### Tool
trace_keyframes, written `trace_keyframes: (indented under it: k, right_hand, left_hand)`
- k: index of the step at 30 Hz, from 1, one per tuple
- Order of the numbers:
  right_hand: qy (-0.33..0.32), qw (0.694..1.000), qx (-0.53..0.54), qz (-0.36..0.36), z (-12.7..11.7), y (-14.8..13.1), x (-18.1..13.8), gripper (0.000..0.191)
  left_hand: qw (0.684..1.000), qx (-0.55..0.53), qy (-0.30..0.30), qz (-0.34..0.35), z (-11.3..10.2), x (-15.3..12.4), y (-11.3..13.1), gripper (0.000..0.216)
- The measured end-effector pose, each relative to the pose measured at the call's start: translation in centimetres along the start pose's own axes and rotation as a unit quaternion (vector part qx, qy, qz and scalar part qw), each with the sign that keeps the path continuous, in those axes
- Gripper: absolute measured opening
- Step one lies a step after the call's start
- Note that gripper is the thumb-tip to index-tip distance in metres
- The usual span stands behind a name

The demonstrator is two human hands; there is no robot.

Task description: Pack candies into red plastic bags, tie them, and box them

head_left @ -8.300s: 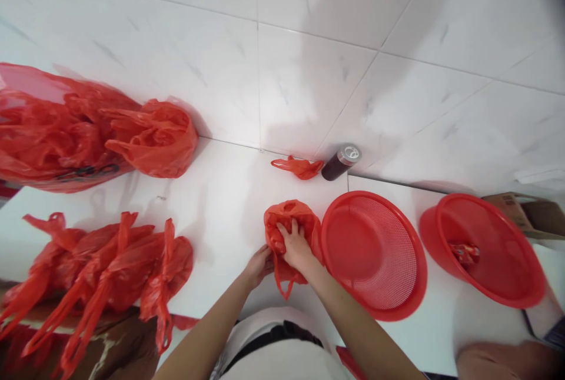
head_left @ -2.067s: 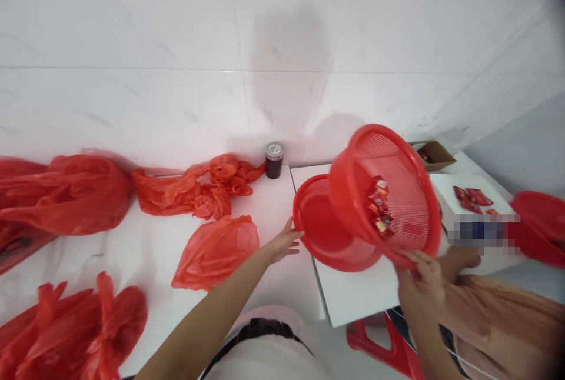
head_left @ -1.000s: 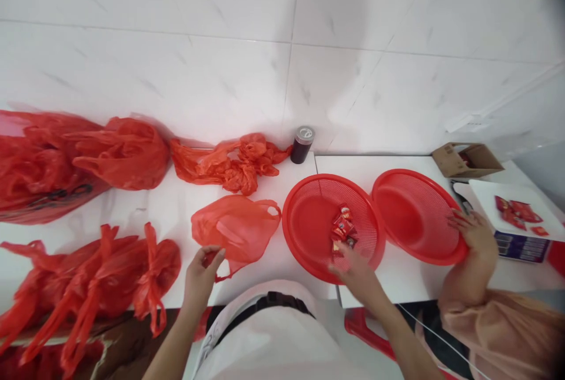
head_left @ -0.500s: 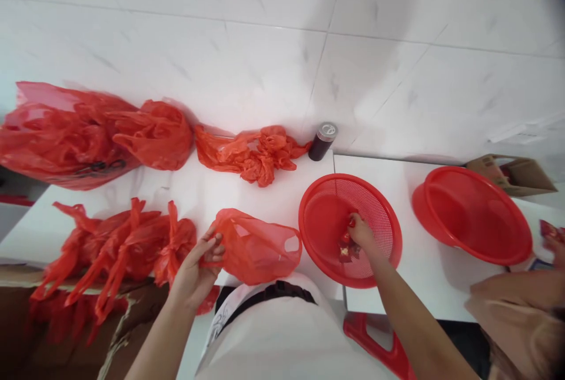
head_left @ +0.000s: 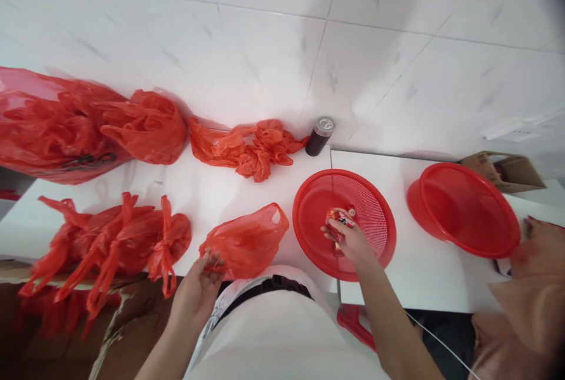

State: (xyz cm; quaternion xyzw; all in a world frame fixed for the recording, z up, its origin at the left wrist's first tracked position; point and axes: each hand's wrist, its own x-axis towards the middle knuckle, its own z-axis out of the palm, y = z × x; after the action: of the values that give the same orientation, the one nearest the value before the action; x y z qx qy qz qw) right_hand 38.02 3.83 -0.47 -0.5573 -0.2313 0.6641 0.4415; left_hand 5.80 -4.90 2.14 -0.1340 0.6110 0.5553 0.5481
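My left hand (head_left: 203, 277) is closed on the near left edge of a red plastic bag (head_left: 249, 239), which lies on the white table in front of me. The bag's handle loop stands up at its right end. Inside a red mesh basket (head_left: 373, 209), just right of the bag, my right hand (head_left: 353, 245) grips small wrapped packets (head_left: 342, 219), red and white with dark print. A few small pieces lie beneath and beside its fingers, partly hidden. How many packets are in the grip I cannot make out.
Several tied red bags (head_left: 132, 233) sit at left above a cardboard box (head_left: 119, 327). Along the wall are crumpled red bags (head_left: 260, 150) and a dark can (head_left: 320, 136). A red basin (head_left: 472, 209) and a small carton (head_left: 512, 171) stand at right, beside another person's arm (head_left: 536, 256).
My right hand has risen slightly from the basket's bottom with packets now showing in its fingers. The red bag has sagged flatter, its mouth less spread. The other person's hand has shifted left.
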Motion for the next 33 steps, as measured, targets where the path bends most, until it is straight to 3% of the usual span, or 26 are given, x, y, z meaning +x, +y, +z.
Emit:
trace_keyframes:
  k: [4, 7, 11, 14, 18, 22, 28, 33]
  right_hand:
    - [-0.121, 0.992, 0.021, 0.034, 5.6, 0.2, -1.9, 0.032]
    - [-0.191, 0.980, -0.044, 0.038, 9.1, 2.7, -1.5, 0.033]
    - [-0.232, 0.941, -0.239, -0.065, 12.0, 7.6, 1.1, 0.027]
    - [-0.194, 0.904, -0.358, -0.134, 12.0, 10.0, 3.3, 0.027]
    - [-0.148, 0.892, -0.401, -0.145, 10.2, 10.3, 4.9, 0.053]
    - [-0.107, 0.869, -0.444, -0.190, 9.7, 9.0, 4.3, 0.066]
    - [-0.065, 0.802, -0.499, -0.323, 11.2, 5.8, 1.7, 0.072]
    - [-0.045, 0.799, -0.506, -0.323, 11.2, 2.7, 1.1, 0.066]
  left_hand:
    - [0.997, -0.014, -0.072, 0.038, 1.1, -0.4, -0.7, 0.013]
    - [0.994, -0.007, -0.107, 0.016, 2.1, -0.6, -1.3, 0.026]
    - [0.992, 0.010, -0.124, 0.020, 2.3, -0.2, -1.5, 0.036]
    - [0.991, 0.014, -0.115, 0.066, 1.4, 0.4, -1.2, 0.043]
    - [0.991, 0.039, -0.081, 0.103, 0.2, 1.5, -0.9, 0.054]
    - [0.986, 0.089, -0.082, 0.118, -0.1, 2.4, -0.7, 0.069]
    - [0.951, 0.202, -0.057, 0.225, -0.4, 2.9, 0.6, 0.071]
    - [0.931, 0.268, -0.063, 0.240, 0.1, 1.6, 0.5, 0.064]
